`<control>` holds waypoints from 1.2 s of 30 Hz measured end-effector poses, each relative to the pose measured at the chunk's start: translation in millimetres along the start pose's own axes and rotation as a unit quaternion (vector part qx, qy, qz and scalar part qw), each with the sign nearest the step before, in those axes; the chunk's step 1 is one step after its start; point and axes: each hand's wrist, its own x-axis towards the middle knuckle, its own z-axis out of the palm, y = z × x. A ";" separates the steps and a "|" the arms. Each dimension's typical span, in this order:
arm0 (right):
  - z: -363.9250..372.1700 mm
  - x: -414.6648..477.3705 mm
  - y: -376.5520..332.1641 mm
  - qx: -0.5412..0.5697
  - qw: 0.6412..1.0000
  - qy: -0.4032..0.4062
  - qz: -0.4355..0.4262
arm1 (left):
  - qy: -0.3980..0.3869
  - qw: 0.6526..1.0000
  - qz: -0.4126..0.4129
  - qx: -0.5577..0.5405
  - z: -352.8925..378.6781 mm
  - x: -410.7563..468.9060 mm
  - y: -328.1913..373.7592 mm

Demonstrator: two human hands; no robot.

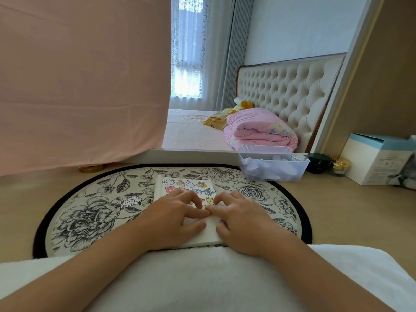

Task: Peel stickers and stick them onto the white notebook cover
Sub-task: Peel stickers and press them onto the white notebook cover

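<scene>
A white notebook (pixel 211 235) lies on the floral oval mat (pixel 94 199), its far half covered by a sticker sheet (pixel 186 185) with several cartoon stickers. My left hand (pixel 173 218) and my right hand (pixel 243 219) rest on the notebook, fingers curled, index fingertips meeting over the sheet's near edge. They seem to pinch at a small yellowish sticker there; the fingers hide the contact. A loose cartoon sticker (pixel 131 202) lies on the mat to the left of the notebook.
A clear plastic bin (pixel 273 167) with pale items stands at the mat's back right. Dark and gold jars (pixel 319 163) and a white-blue box (pixel 378 161) sit further right. A pink cloth (pixel 78 86) hangs at left. A white towel (pixel 202 278) covers my lap.
</scene>
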 end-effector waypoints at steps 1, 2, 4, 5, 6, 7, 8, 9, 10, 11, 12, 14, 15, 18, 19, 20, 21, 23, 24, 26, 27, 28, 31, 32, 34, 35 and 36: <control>0.1 2.4 -0.5 0.006 1.000 -0.007 0.001 | -0.003 1.000 0.001 -0.004 0.4 -0.3 0.2; 0.1 4.7 -1.0 0.012 1.000 -0.013 0.002 | -0.005 1.000 0.002 -0.006 0.8 -0.8 0.3; -0.5 8.4 -1.9 0.019 1.000 -0.022 0.005 | -0.005 1.000 0.005 0.002 0.8 -1.6 0.5; -0.8 9.3 -2.0 0.022 0.999 -0.024 0.005 | -0.005 1.000 0.007 0.009 0.4 -1.9 1.0; -0.9 9.5 -1.5 0.026 0.999 -0.024 0.004 | -0.005 1.000 0.007 0.016 -0.2 -2.2 1.8; -0.6 9.0 -0.4 0.032 0.999 -0.022 0.004 | -0.005 1.000 0.005 0.024 -0.8 -2.5 2.8; 0.0 8.2 1.3 0.041 0.999 -0.018 0.004 | -0.003 1.000 0.002 0.031 -1.3 -2.6 3.8; 0.9 7.1 3.5 0.052 0.999 -0.013 0.005 | 0.001 0.999 -0.003 0.034 -1.2 -2.7 4.3; 2.1 5.7 6.3 0.063 0.998 -0.007 0.005 | 0.010 0.999 -0.007 0.033 -0.7 -2.5 4.3; 3.2 4.2 9.2 0.073 0.997 0.002 0.004 | 0.023 0.999 -0.011 0.025 0.0 -1.9 4.2; 4.2 2.8 12.1 0.083 0.997 0.009 0.003 | 0.039 0.999 -0.015 0.013 0.7 -0.9 4.0; 5.3 0.4 16.2 0.095 0.995 0.020 -0.006 | 0.061 0.998 -0.029 -0.007 1.2 0.5 3.8; 5.7 -0.2 17.8 0.100 0.995 0.025 -0.010 | 0.066 0.997 -0.031 -0.009 1.2 1.0 4.2; 6.7 -0.6 20.1 0.114 0.993 0.043 -0.009 | 0.060 0.998 -0.015 0.016 3.4 1.1 2.9; 6.8 -1.0 20.1 0.116 0.992 0.049 -0.009 | 0.051 0.998 -0.014 0.028 4.5 0.8 1.7; 7.0 -1.6 19.8 0.115 0.992 0.054 -0.010 | 0.042 0.998 -0.011 0.040 5.6 0.3 0.1; 6.3 -2.6 19.2 0.112 0.992 0.057 -0.011 | 0.031 0.998 -0.008 0.052 5.9 0.0 -1.1; 3.8 -5.0 17.8 0.105 0.993 0.060 -0.011 | 0.018 0.998 -0.004 0.067 5.7 0.0 -2.0; 2.3 -5.9 16.7 0.100 0.993 0.062 -0.011 | 0.018 0.998 -0.004 0.067 5.8 0.4 -1.9; 0.6 -7.1 13.3 0.089 0.993 0.073 -0.012 | 0.027 0.998 -0.014 0.050 4.5 0.3 -1.2; -0.4 -6.6 11.2 0.084 0.993 0.083 -0.012 | 0.039 0.998 -0.027 0.033 2.4 -0.3 -1.4; -1.2 -4.7 8.5 0.081 0.992 0.094 -0.010 | 0.055 0.998 -0.039 0.019 -1.0 -1.7 -1.8; -6.4 5.2 -4.6 0.089 0.989 0.120 -0.014 | 0.093 0.993 -0.069 0.020 -17.1 -11.3 -10.9; -8.6 9.9 -10.9 0.096 0.988 0.121 -0.021 | 0.096 0.992 -0.083 0.022 -23.0 -16.9 -17.8; -11.9 20.6 -26.0 0.106 0.987 0.114 -0.037 | 0.093 0.988 -0.121 0.030 -32.9 -30.6 -36.7; -12.9 26.7 -34.0 0.109 0.987 0.109 -0.043 | 0.090 0.985 -0.142 0.036 -36.8 -38.0 -47.9; -13.8 33.7 -42.3 0.114 0.987 0.102 -0.047 | 0.090 0.982 -0.161 0.041 -40.1 -45.4 -58.8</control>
